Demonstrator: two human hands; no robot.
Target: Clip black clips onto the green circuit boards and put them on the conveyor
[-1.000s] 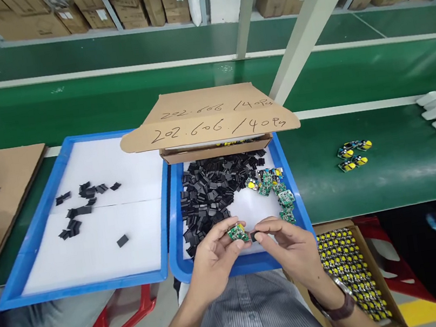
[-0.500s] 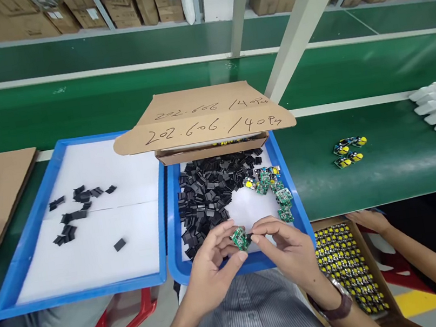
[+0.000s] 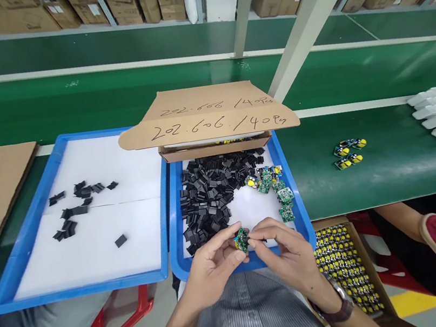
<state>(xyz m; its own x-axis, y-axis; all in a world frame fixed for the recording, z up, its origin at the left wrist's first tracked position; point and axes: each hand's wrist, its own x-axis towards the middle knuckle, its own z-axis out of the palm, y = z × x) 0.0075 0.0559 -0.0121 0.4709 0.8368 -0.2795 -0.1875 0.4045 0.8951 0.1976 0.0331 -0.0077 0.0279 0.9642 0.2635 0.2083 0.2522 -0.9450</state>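
My left hand point(image 3: 218, 262) is closed around a small green circuit board point(image 3: 241, 240), held between thumb and fingers over the near edge of the blue tray point(image 3: 301, 211). My right hand point(image 3: 283, 244) pinches a small black piece right beside the board's right side; the fingers partly cover it, and whether it touches the board I cannot tell. Beyond my hands, a heap of flat black pieces point(image 3: 206, 192) fills the tray's left and back. Several circuit boards point(image 3: 285, 195) with green faces and some yellow parts lie along its right side.
A cardboard box point(image 3: 215, 147) with a written-on flap stands at the tray's back. To the left, another blue tray point(image 3: 145, 251) holds scattered black pieces. Several yellow-topped parts point(image 3: 350, 153) sit on the green bench. At lower right is a carton of such parts point(image 3: 343, 265), near a co-worker's arm point(image 3: 401, 221).
The circuit board has turned in my left hand, showing its face at a steeper angle. The co-worker on the right has drawn the hand back from the carton's edge. The view shifted slightly.
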